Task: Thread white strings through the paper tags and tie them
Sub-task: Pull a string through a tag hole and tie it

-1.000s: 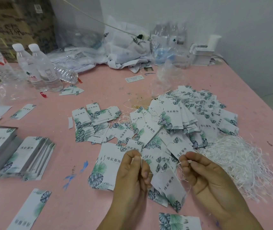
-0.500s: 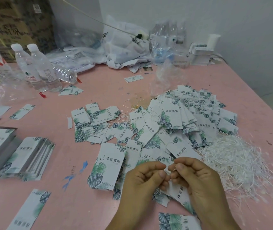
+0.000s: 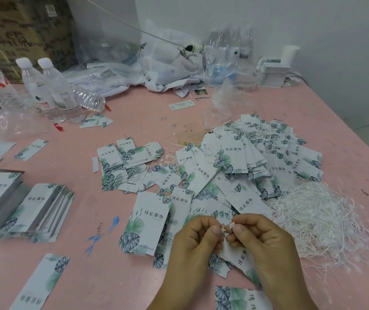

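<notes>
My left hand and my right hand meet near the table's front edge, fingertips almost touching. Each pinches one small white end of a string between thumb and forefinger. A white paper tag with green leaf print hangs below my fingers, partly hidden by my right hand. A big heap of the same tags lies just beyond. A tangled mound of white strings sits to the right of my hands.
Neat stacks of tags lie at the left, loose single tags near the front. Two upright water bottles and one lying stand at the back left. Plastic bags and white boxes crowd the back. The pink table's right edge is near.
A second ago my hands were apart, pulling the string. They came together above the tag and now hold the string's two ends close to each other.
</notes>
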